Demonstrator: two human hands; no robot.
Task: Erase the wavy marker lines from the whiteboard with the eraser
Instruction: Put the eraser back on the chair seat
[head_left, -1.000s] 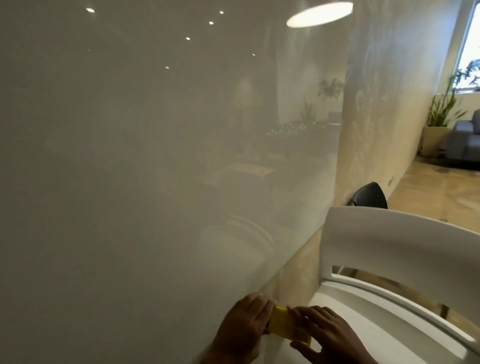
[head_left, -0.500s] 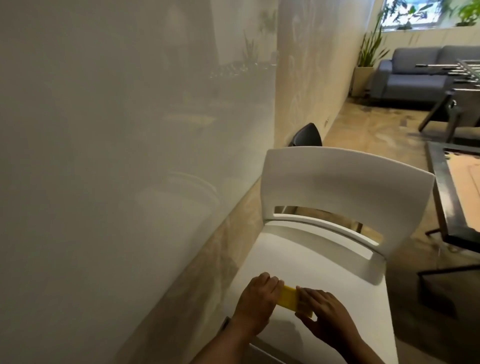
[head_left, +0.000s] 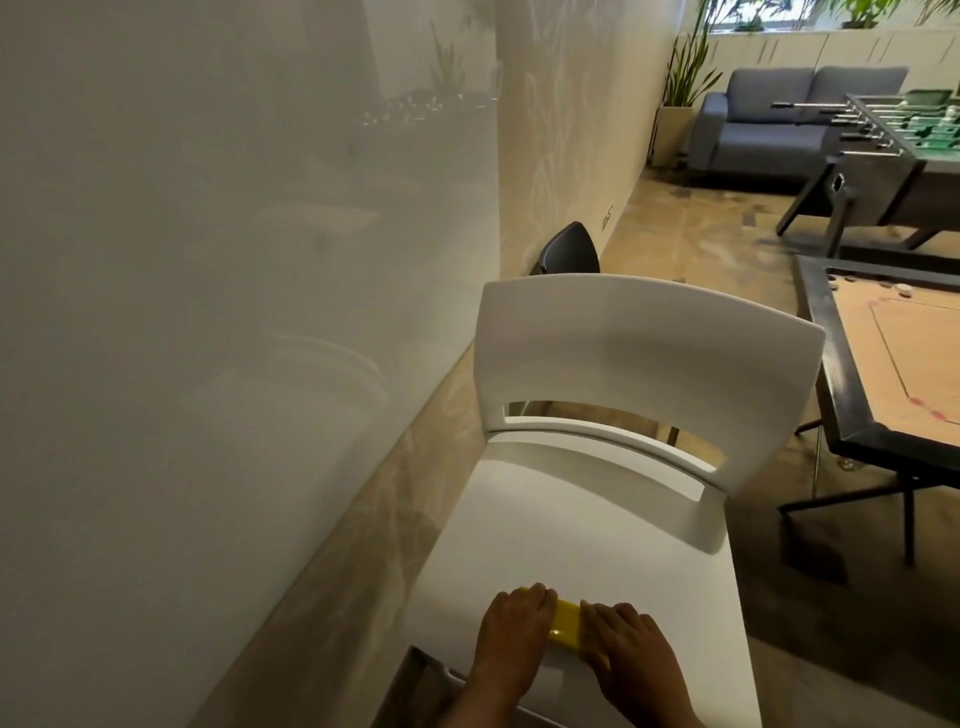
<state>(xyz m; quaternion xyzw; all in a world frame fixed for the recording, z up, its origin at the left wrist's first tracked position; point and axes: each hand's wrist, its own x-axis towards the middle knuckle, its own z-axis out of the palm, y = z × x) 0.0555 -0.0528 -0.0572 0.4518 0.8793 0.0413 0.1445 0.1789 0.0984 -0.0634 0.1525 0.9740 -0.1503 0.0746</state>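
- The whiteboard (head_left: 208, 312) fills the wall to the left of the white chair (head_left: 623, 374), and the part in view shows only pale reflections; no wavy marker lines can be made out on it.
- Judging from that clean surface, the wiping looks finished, or nearly so, though the board runs past the edges of the view and those parts cannot be checked.
- What seems left is only to put the eraser down, and both hands hold it low over the front of the chair seat, as if for that.
- The yellow eraser (head_left: 565, 629) sits between the two hands, close above or on the chair seat; whether it touches the seat I cannot tell.
- The left hand (head_left: 511, 636) is curled over the eraser's left end, fingers bent down across its top, gripping it.
- The right hand (head_left: 631, 649) covers the eraser's right end with fingers laid flat and close together, pressing or holding it; how the thumb sits is hidden.
- Both forearms reach in from the bottom edge toward the chair, wrists roughly level, backs of the hands facing up.
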